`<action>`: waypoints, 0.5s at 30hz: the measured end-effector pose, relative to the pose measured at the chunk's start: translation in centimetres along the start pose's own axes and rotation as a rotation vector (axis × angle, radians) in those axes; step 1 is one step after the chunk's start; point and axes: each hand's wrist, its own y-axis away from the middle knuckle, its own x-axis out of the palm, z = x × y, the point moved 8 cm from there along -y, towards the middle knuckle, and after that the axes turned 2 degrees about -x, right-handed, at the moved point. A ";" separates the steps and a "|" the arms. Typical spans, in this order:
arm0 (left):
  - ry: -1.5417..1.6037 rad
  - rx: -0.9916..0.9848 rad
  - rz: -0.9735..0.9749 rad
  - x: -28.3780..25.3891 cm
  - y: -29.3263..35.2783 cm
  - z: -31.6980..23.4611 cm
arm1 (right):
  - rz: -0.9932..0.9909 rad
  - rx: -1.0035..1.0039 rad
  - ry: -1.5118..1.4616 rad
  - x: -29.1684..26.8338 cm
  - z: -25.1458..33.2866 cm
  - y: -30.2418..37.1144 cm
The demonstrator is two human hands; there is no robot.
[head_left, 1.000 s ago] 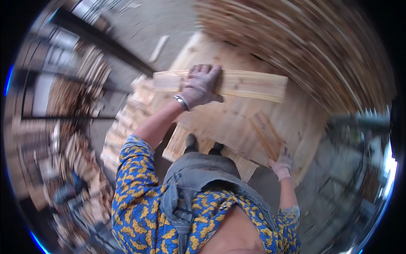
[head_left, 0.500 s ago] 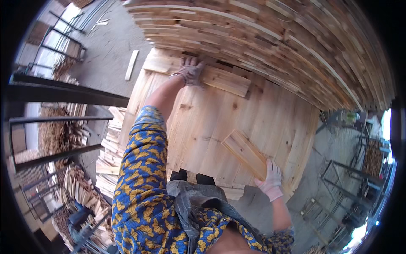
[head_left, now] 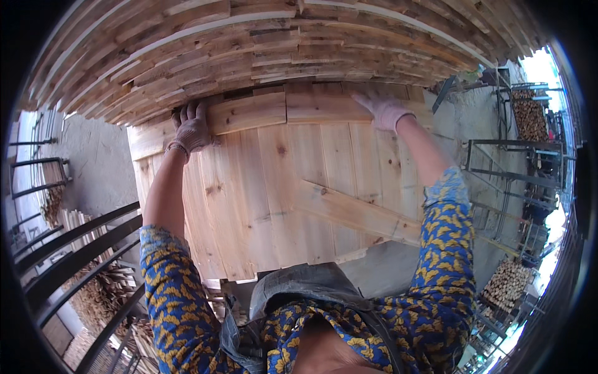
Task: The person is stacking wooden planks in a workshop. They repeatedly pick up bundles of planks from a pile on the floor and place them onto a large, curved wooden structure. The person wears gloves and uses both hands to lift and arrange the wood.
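Note:
My left hand, in a pale knitted glove, rests with fingers apart over a row of short boards along the panel's far side. It lies near the joint between the left board and the middle board. My right hand, also gloved and slightly blurred, stretches its fingers over the right end of the right board. The middle and right boards meet end to end. Beneath them is a broad surface of pale planks laid side by side. A loose board lies slantwise on it, partly behind my right sleeve.
A tall stack of planks rises just beyond the row of boards. Dark metal bars stand at the left, with piled wood strips behind them. Metal frames and a round-ended wood pile are at the right.
My right hand has left the slanted board near me and reached to the far row, where another board now lies at the right. My left hand stays on the row. The view has turned.

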 end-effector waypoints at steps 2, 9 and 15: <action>0.000 -0.024 0.021 0.1 0.4 0.0 | 0.068 -0.031 -0.028 -0.1 0.9 -1.1; 0.065 0.062 0.060 -0.9 -0.7 -2.5 | -0.262 0.063 -0.044 3.8 -2.7 -2.8; 0.096 -0.019 -0.334 3.4 3.0 1.2 | -0.114 -0.030 -0.469 7.3 11.2 12.1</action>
